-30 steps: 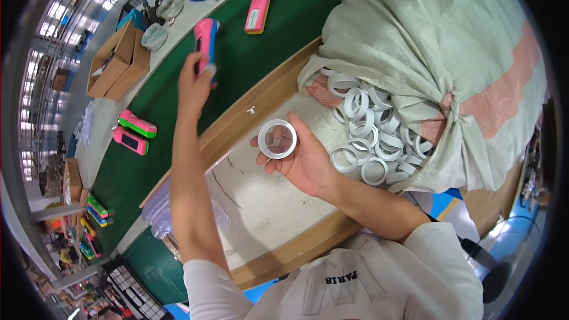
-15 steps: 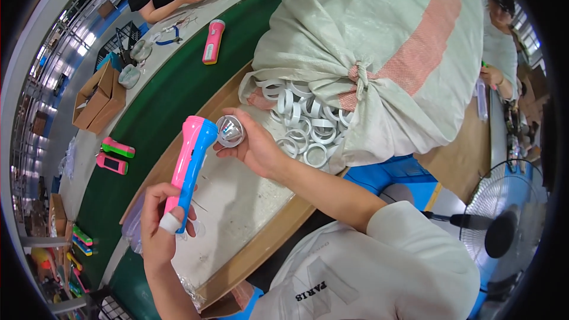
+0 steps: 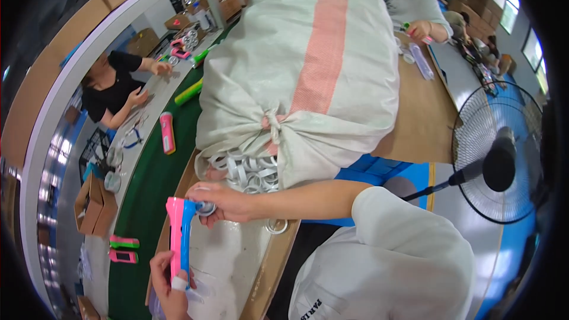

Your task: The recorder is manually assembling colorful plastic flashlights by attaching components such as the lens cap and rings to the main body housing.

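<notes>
My left hand (image 3: 168,278) is closed around the lower end of a pink-and-blue flashlight body (image 3: 181,237), which stands nearly upright. A white wrap is on the thumb. At the flashlight's flared top, my right hand (image 3: 230,202) pinches a shiny round reflector (image 3: 206,208), close beside the blue edge; whether the two touch I cannot tell. My fingers partly hide the reflector. Just beyond my right hand, several white rings (image 3: 252,172) spill from the mouth of a large woven sack (image 3: 255,77). One loose ring (image 3: 277,226) lies below my right forearm.
A wooden-edged tray (image 3: 228,261) lies under my hands. Left of it, a green belt (image 3: 148,201) carries a pink flashlight (image 3: 168,133), a yellow-green one (image 3: 189,91) and two smaller ones. A person in black (image 3: 112,92) sits across; another in white (image 3: 415,6) sits far right. A fan (image 3: 499,154) stands right.
The view has swung rightward. My right hand has turned over, back upward, with the reflector still at the flashlight's top. The person in black now has empty hands; a yellow-green flashlight shows on the belt.
</notes>
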Tool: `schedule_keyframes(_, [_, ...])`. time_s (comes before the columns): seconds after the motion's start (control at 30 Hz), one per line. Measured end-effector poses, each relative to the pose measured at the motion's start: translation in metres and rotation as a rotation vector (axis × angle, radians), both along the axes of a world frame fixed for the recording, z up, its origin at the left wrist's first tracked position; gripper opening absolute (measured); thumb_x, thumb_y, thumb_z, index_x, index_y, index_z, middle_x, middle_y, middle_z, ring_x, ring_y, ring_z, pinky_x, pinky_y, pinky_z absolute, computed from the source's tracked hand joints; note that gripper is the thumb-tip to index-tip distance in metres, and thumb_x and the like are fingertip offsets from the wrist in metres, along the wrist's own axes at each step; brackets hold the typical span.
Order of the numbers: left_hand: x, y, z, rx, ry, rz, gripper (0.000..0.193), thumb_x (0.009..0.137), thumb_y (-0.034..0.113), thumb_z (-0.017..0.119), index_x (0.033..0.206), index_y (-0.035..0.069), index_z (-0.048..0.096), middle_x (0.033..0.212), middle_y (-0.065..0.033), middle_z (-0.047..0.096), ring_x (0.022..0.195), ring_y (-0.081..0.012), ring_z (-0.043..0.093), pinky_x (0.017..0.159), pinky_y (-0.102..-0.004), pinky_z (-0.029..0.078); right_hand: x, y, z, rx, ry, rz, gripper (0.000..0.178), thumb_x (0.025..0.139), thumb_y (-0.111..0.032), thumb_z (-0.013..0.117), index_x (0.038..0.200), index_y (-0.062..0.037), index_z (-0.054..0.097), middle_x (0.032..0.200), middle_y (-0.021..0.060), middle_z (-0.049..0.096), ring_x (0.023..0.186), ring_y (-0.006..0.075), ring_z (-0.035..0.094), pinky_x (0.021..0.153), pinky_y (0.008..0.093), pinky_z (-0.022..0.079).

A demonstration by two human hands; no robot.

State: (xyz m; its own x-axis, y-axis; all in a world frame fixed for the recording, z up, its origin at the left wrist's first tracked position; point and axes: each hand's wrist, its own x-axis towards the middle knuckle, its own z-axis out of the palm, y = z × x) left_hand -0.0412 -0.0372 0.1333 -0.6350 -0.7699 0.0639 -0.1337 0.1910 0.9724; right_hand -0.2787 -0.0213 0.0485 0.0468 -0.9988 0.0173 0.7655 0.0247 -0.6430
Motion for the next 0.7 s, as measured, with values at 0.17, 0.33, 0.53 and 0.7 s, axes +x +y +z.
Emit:
schedule_keyframes(0.17, [0.002, 0.020, 0.024, -0.742, -0.379, -0.091, 0.048, 0.079, 0.012, 0.064, 0.124, -0.001, 0.051, 0.106, -0.0134, 0.060, 0.091, -0.0267, 0.060, 0.078, -0.0363, 0.049, 0.001, 0.009, -0.003, -0.062, 0.352, -0.218, 0.026, 0.095, -0.032, 0.053, 0.107, -0.0089, 0.050, 0.085, 0.0023, 0.056, 0.058, 0.0122, 0.057, 0.047, 0.0257, 0.048])
schedule_keyframes(0.33, [0.001, 0.018, -0.002, -1.017, -0.561, -0.210, 0.044, 0.073, 0.011, 0.067, 0.113, 0.000, 0.056, 0.111, -0.0254, 0.056, 0.092, -0.0392, 0.060, 0.078, -0.0413, 0.049, 0.020, 0.013, -0.009, -0.242, 0.551, -0.199, 0.026, 0.099, -0.031, 0.050, 0.108, -0.0065, 0.049, 0.105, 0.0027, 0.052, 0.102, 0.0096, 0.047, 0.089, 0.0266, 0.040])
schedule_keyframes(0.53, [0.064, 0.026, -0.051, 0.066, 0.100, -0.173, 0.060, 0.080, 0.030, 0.074, 0.125, -0.004, 0.054, 0.119, -0.0170, 0.060, 0.105, -0.0264, 0.059, 0.091, -0.0364, 0.046, 0.037, 0.067, 0.027, -1.046, 0.887, -0.521, 0.051, 0.092, -0.045, 0.050, 0.116, 0.0006, 0.051, 0.111, 0.0207, 0.050, 0.103, 0.0380, 0.053, 0.086, 0.0388, 0.046])
schedule_keyframes(0.7, [0.016, 0.027, -0.035, -0.625, -0.432, -0.127, 0.049, 0.083, 0.018, 0.068, 0.127, 0.002, 0.054, 0.120, -0.0218, 0.059, 0.103, -0.0356, 0.060, 0.084, -0.0403, 0.049, 0.032, 0.025, -0.015, -0.167, 0.420, -0.058, 0.034, 0.100, -0.035, 0.043, 0.109, -0.0057, 0.056, 0.103, 0.0046, 0.054, 0.100, 0.0138, 0.051, 0.089, 0.0281, 0.039])
